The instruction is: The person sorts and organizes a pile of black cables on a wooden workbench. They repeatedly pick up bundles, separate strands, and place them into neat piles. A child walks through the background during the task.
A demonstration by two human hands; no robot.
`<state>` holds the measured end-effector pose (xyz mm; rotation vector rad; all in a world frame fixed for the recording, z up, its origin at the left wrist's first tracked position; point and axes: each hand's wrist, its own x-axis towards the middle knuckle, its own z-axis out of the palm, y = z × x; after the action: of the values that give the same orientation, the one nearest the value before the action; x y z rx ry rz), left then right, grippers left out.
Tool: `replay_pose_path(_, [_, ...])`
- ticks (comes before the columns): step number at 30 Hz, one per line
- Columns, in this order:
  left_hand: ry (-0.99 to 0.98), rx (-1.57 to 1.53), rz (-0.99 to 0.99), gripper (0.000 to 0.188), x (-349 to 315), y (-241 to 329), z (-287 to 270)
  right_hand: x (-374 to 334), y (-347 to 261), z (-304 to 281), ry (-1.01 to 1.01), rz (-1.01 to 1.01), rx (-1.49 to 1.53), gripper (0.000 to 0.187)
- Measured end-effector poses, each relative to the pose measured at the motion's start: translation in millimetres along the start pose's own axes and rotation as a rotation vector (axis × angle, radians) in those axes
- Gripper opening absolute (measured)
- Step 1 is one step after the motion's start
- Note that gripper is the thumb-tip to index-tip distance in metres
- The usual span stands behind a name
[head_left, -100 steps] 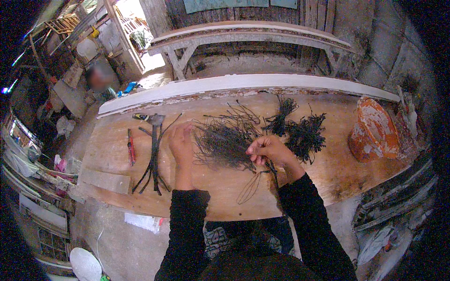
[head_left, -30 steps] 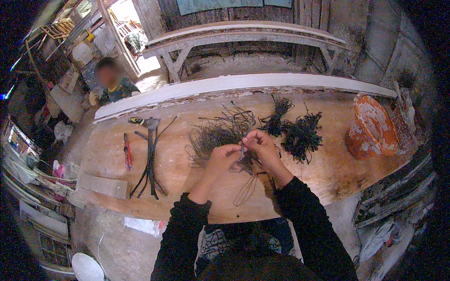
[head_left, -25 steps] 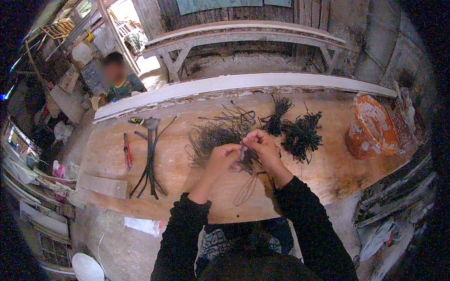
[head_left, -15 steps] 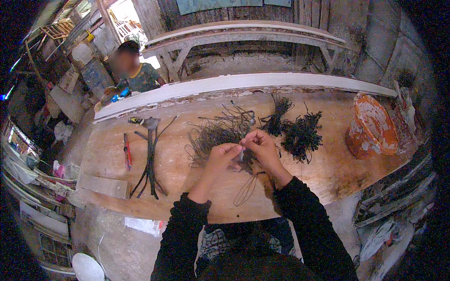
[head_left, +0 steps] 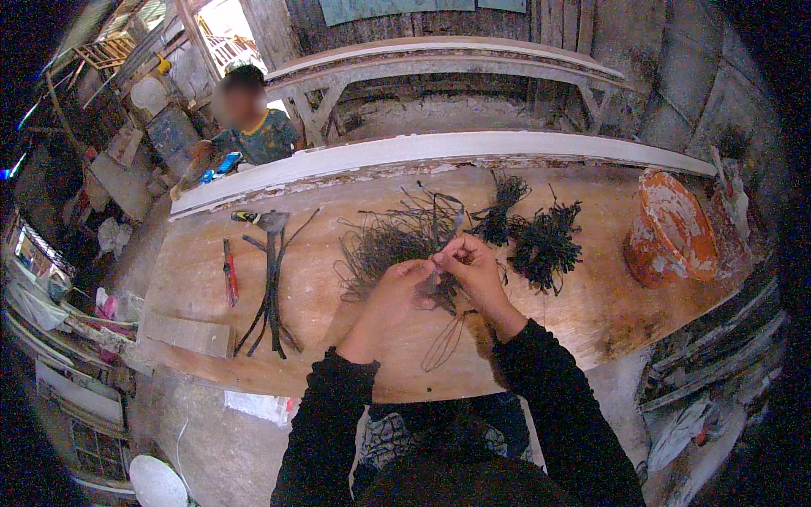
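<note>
My left hand (head_left: 395, 289) and my right hand (head_left: 475, 269) meet at their pinched fingertips above the wooden table. A thin dark cord (head_left: 434, 218) rises from where the fingertips join and bends over to the right; the exact spot each hand grips is too small to make out. Behind and beneath the hands spreads a tangled pile of thin dark looped cords (head_left: 380, 241). Below my right hand, one loose loop of cord (head_left: 448, 340) lies on the wood. Two tied bundles of black cord, a smaller one (head_left: 500, 211) and a fuller one (head_left: 547, 241), rest to the right.
On the left of the table (head_left: 338, 363) lie long black strips (head_left: 271, 296), a scraper (head_left: 262, 220), a red-handled tool (head_left: 230, 272) and a flat board piece (head_left: 190, 335). A plaster-smeared orange bucket (head_left: 672, 228) stands right. Beyond a white beam (head_left: 422, 153), a person (head_left: 262, 135) sits.
The cord above my fingertips now shows more upright and curved; my hands have hardly moved. The person behind the beam has shifted slightly to the right.
</note>
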<state>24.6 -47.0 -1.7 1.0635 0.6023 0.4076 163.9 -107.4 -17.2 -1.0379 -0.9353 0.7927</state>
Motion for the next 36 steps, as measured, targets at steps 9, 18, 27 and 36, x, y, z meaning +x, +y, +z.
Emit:
replay_pose_path(9, [-0.050, -0.006, 0.009, 0.020, -2.5, 2.9, -1.6, -1.4, 0.7, -0.1, 0.009, -0.072, -0.068, 0.009])
replay_pose_path(18, [0.019, 0.256, 0.143, 0.013, 0.7, 2.4, 2.1, -3.5, -10.3, -0.6, -0.022, -0.016, 0.022, 0.016])
replay_pose_path(27, [-0.269, 0.373, 0.070, 0.011, -7.2, 10.7, 2.9, 15.1, -30.2, -29.0, 0.168, 0.023, 0.064, 0.036])
replay_pose_path(36, [-0.245, 0.275, 0.065, 0.009, -8.0, 9.1, -0.3, 21.4, -31.4, -54.4, 0.000, 0.038, 0.159, 0.040])
